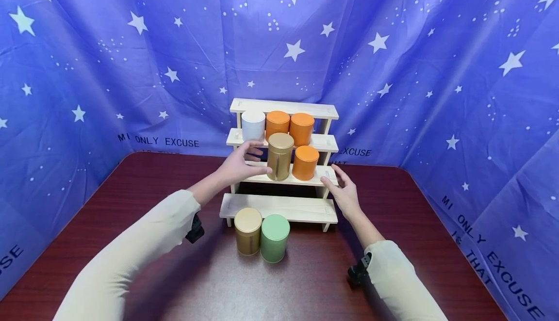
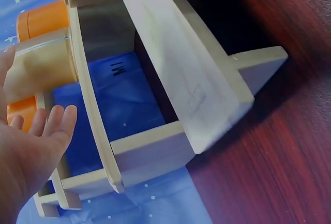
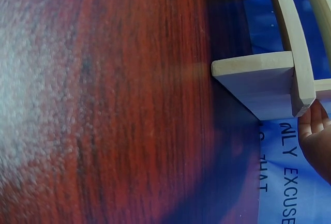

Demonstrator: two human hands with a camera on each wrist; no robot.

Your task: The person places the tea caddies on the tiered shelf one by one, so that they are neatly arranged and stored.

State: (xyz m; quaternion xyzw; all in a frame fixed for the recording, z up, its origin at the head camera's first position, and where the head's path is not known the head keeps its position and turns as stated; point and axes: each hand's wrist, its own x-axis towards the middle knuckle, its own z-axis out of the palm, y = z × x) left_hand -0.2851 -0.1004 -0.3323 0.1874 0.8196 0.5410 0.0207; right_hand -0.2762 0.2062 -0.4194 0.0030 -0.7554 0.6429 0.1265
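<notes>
A gold canister (image 1: 280,158) stands on a middle tier of the stepped wooden shelf (image 1: 279,207), beside an orange canister (image 1: 305,164). My left hand (image 1: 242,164) is at its left side, thumb by its lower front. In the left wrist view the fingers (image 2: 51,123) are spread, not wrapped round the canister. At the shelf's right end, my right hand (image 1: 344,191) touches the corner of that tier with loosely extended fingers. The right wrist view shows those fingers (image 3: 316,120) against the wood, partly cut off by the frame edge.
One tier higher stand a white canister (image 1: 253,126) and two orange canisters (image 1: 277,123). Before the shelf, another gold canister (image 1: 248,233) and a green canister (image 1: 274,241) stand side by side on the dark red table (image 1: 209,287). Blue star-patterned cloth (image 1: 271,35) hangs behind.
</notes>
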